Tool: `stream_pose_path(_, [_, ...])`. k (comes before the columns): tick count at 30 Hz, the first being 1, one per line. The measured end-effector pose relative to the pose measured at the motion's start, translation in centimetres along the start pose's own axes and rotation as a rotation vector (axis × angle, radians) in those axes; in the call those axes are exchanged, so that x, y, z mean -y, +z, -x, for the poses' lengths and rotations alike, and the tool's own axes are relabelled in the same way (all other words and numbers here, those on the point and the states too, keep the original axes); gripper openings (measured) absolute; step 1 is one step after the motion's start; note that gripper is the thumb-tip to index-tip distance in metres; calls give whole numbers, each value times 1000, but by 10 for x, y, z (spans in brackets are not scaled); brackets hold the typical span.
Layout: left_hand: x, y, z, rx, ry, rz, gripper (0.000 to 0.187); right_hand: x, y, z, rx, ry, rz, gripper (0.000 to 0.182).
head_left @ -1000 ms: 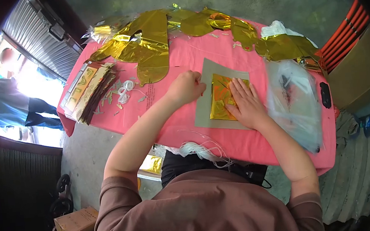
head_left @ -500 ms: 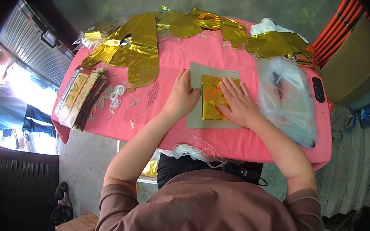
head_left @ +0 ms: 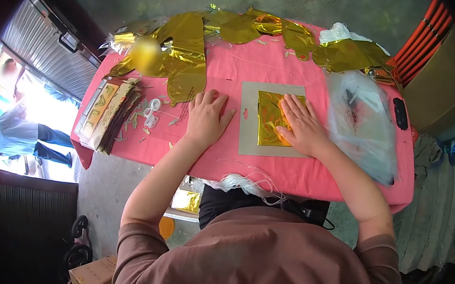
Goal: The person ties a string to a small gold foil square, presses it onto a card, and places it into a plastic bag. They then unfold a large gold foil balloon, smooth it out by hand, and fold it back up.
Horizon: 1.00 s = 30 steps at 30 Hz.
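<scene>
A folded gold foil sheet point(head_left: 268, 117) lies on a flat grey card point(head_left: 248, 140), which has a small hang slot near its left edge. My right hand point(head_left: 303, 125) rests flat over the foil's right side, fingers stretched out and covering part of it. Left of the card, apart from it, my left hand point(head_left: 208, 119) lies on the pink tablecloth point(head_left: 223, 101) with its fingers spread and nothing in it. Near its fingertips is the lower end of a large gold foil balloon point(head_left: 186, 83). A bundle of white string point(head_left: 152, 112) sits farther left.
Printed cardboard packaging point(head_left: 105, 112) is stacked at the table's left. Clear plastic bags point(head_left: 361, 123) lie at right, beside a black object point(head_left: 400, 114). More foil balloons point(head_left: 241, 28) line the far edge. White cord point(head_left: 242, 183) hangs by the near edge. A person point(head_left: 18, 129) stands outside the doorway.
My left hand has come off the card and moved left onto the tablecloth, its fingers spreading. My right hand stays on the foil. The whole view has shifted slightly.
</scene>
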<state>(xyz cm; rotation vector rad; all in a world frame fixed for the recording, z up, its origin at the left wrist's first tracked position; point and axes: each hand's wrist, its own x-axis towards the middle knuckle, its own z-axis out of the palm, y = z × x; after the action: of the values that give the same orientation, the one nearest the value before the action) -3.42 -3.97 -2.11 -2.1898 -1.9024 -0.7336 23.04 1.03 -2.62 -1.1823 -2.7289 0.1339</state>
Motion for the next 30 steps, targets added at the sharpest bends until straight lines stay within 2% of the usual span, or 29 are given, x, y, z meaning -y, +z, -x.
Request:
stream_pose_path(3, [4,6,-7,24,-66,31,35,1,-1,0,10,8,-8,67])
stream_pose_path(6, [2,12,-9,-35,-17,-2,30,0,0,0,0,0,3,67])
stream_pose_path(10, [-13,19,-16,-30,-51,-21,26,0,0,0,-1,-6,5,67])
stream_pose_path(12, [-19,20,-21,62,-136,-42,25,0,-1,0,11,0,-1,67])
stream_pose_path(16, [-13,24,-22,43,-135,3,25,0,-1,0,16,2,-3,67])
stream_pose_path(19, [-11,23,-20,59,-116,46,24,0,0,0,7,-6,4,67])
stream_pose_path(21, [-14,20,-19,-5,-11,-95,22,-1,1,0,2,-7,10,68])
stream_pose_path(25, [-10,23,-26,14,0,-84,21,0,0,0,13,-2,15,68])
stream_pose_path(27, [-5,31,-33,-81,54,-127,21,0,0,0,9,0,-1,67])
stream_pose_path(30, [-1,34,-40,-55,113,-111,20,0,-1,0,9,2,5,67])
